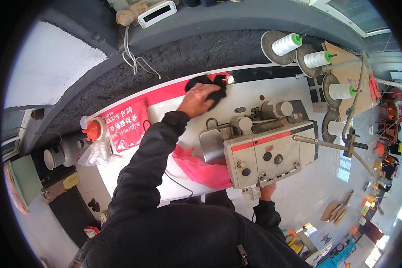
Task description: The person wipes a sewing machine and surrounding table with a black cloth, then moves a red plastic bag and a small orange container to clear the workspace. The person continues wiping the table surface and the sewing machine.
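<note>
With its fingers bent over a black cloth [206, 80], my left hand [197, 99] presses on the red strip along the far edge of the white sewing table [164, 115]. An industrial sewing machine [264, 154] stands on the table to the right of that hand. Pink fabric [201, 171] lies along the near edge and passes beside the machine's metal plate [211, 145]. My right hand [268, 191] is low by the machine's near side, partly hidden behind its body; whether it grips anything does not show.
Thread cones [286, 44] stand on round holders at the back right, with a metal thread stand [346, 144] beside them. An orange-capped bottle [95, 130], a plastic bag [98, 152] and a red printed sheet [129, 125] occupy the table's left end. A thin cable [177, 182] crosses the near edge.
</note>
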The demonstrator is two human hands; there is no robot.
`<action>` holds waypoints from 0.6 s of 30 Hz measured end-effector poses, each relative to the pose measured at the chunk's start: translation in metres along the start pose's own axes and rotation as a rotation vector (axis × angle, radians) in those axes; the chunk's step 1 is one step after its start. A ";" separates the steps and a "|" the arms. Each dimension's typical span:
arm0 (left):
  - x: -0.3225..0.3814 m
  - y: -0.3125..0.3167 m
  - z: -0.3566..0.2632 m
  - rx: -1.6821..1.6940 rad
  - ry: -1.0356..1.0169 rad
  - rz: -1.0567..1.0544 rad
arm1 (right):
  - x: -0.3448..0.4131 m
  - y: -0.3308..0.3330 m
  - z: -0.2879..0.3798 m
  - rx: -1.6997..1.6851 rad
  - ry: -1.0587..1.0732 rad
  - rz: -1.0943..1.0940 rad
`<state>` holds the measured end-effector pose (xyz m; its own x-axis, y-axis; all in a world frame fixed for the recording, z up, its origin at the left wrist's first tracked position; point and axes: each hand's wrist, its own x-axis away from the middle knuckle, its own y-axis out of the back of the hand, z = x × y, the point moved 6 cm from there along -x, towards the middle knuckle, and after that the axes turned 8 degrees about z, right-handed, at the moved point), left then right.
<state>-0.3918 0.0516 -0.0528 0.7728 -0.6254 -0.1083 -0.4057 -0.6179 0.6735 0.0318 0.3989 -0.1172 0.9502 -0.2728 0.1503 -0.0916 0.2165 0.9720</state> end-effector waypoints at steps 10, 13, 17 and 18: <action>-0.097 -0.044 0.019 -0.269 -0.060 -0.066 | 0.005 -0.010 -0.013 -0.056 -0.100 0.207; -0.096 -0.020 0.050 -0.500 0.226 -0.156 | -0.003 -0.007 -0.006 -0.089 -0.084 0.174; -0.092 0.008 0.084 -0.361 0.528 -0.235 | -0.002 0.002 0.010 -0.033 -0.072 0.015; -0.099 0.005 0.076 -0.347 0.401 -0.251 | -0.004 0.002 0.013 -0.041 -0.059 0.013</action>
<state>-0.5079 0.0739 -0.0944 0.9764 -0.2087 -0.0558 -0.0549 -0.4892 0.8704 0.0241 0.3884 -0.1137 0.9299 -0.3239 0.1745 -0.0905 0.2582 0.9618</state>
